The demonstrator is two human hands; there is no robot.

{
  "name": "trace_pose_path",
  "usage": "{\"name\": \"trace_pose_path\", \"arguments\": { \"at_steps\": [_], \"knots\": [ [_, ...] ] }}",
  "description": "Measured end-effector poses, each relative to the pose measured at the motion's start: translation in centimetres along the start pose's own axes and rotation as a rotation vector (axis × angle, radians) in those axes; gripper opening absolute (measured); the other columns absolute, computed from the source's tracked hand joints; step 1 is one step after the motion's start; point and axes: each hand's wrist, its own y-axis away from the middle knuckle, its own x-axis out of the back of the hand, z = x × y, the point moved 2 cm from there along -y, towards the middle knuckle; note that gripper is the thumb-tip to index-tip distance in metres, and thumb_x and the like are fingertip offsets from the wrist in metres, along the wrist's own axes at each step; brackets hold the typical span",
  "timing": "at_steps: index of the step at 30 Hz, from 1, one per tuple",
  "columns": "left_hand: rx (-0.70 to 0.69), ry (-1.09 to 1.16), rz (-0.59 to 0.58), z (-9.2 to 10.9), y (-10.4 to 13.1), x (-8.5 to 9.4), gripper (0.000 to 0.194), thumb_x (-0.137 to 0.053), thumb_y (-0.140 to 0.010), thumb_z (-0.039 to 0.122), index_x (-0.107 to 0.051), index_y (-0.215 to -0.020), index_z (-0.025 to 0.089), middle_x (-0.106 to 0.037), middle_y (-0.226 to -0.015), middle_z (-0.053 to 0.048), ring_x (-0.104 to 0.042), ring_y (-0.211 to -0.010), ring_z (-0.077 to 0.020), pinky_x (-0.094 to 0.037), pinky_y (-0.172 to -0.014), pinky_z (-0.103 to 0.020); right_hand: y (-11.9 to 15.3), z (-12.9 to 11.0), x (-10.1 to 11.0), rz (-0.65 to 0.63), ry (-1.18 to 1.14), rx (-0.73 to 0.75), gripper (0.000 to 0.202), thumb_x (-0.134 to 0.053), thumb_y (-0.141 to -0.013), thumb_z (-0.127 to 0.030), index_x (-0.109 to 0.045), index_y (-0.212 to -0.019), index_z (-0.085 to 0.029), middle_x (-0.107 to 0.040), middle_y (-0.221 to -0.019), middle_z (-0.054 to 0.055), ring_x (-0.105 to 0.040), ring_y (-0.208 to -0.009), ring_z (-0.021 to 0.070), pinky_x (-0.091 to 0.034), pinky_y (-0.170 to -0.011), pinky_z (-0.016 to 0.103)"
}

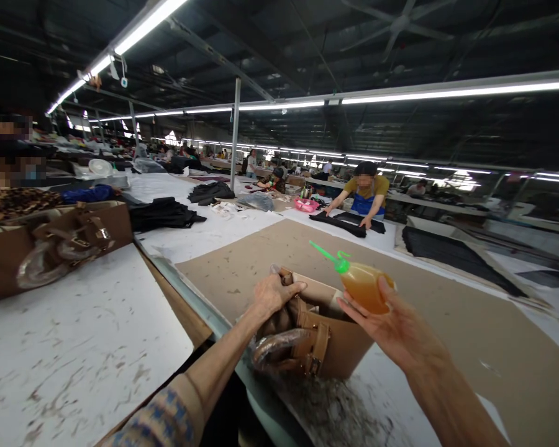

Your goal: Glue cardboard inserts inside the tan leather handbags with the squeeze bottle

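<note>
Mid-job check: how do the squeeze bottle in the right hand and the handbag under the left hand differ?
Size: the squeeze bottle is much smaller than the handbag.
Look: the bottle is rounded and amber with a green nozzle; the bag is tan, with a plastic-wrapped handle.
Support: the right hand holds the bottle; the left hand grips the bag's top.
Shared: both are brownish.

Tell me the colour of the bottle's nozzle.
The nozzle is bright green; the head view shows it.
</note>
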Motion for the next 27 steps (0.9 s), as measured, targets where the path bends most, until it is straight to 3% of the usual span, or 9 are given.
{"name": "trace_pose_path", "arguments": {
  "at_steps": [4,10,15,18,22,27],
  "knots": [
    [-0.017,0.063,0.015,-0.5,-0.4,-0.7,0.058,-0.056,-0.064,0.067,-0.056,-0.092,0.017,-0.066,-0.09,-0.009,-0.061,-0.079,-0.0225,-0.041,-0.059,-0.027,-0.1,0.1,-0.3,0.009,0.027,-0.011,0.044,-0.081,-0.06,-0.019,-0.059,-0.098,-0.015,-0.06,-0.11,0.012,-0.052,-0.107,0.0358,-0.045,-0.086,0.057],
    [-0.03,0.049,0.053,-0.9,0.3,-1.3,0.024,-0.052,-0.075,0.035,-0.058,-0.088,0.016,-0.067,-0.087,-0.009,-0.062,-0.079,-0.0204,-0.041,-0.063,-0.026,-0.1,0.1,-0.6,0.005,0.032,0.017,0.042,-0.079,-0.064,-0.018,-0.058,-0.1,-0.014,-0.059,-0.112,0.013,-0.051,-0.108,0.0355,-0.044,-0.087,0.057],
    [-0.044,0.023,0.099,-1.2,1.4,-1.5,0.034,-0.046,-0.077,0.026,-0.051,-0.108,0.014,-0.067,-0.09,-0.011,-0.062,-0.084,-0.0213,-0.041,-0.068,-0.026,0.3,0.2,-0.4,0.007,0.027,0.013,0.046,-0.078,-0.065,-0.017,-0.055,-0.105,-0.012,-0.057,-0.115,0.015,-0.051,-0.109,0.0338,-0.045,-0.088,0.056],
    [-0.084,0.123,0.144,-1.6,1.7,-1.8,0.038,-0.046,-0.077,0.023,-0.045,-0.114,0.016,-0.066,-0.09,-0.008,-0.061,-0.083,-0.0197,-0.041,-0.069,-0.026,0.9,0.2,-0.2,0.019,0.017,0.021,0.047,-0.077,-0.066,-0.018,-0.054,-0.107,-0.014,-0.057,-0.116,0.013,-0.051,-0.109,0.0324,-0.047,-0.086,0.053],
    [-0.112,0.248,0.211,-1.7,1.8,-1.9,0.028,-0.046,-0.075,0.02,-0.045,-0.102,0.017,-0.06,-0.075,-0.002,-0.056,-0.069,-0.016,-0.039,-0.063,-0.024,1.5,0.1,0.1,0.029,-0.058,0.008,0.05,-0.077,-0.066,-0.015,-0.052,-0.109,-0.016,-0.057,-0.116,0.012,-0.052,-0.109,0.0308,-0.046,-0.087,0.053],
    [-0.343,0.258,0.257,-0.1,2.3,0.4,0.005,-0.041,-0.077,0.02,-0.046,-0.077,0.019,-0.04,-0.059,0.005,-0.041,-0.058,-0.0111,-0.033,-0.057,-0.022,2.5,0.0,0.4,0.041,-0.082,-0.002,0.044,-0.078,-0.065,-0.019,-0.055,-0.102,-0.018,-0.058,-0.114,0.01,-0.052,-0.108,0.0303,-0.048,-0.087,0.049]
  ]
}}
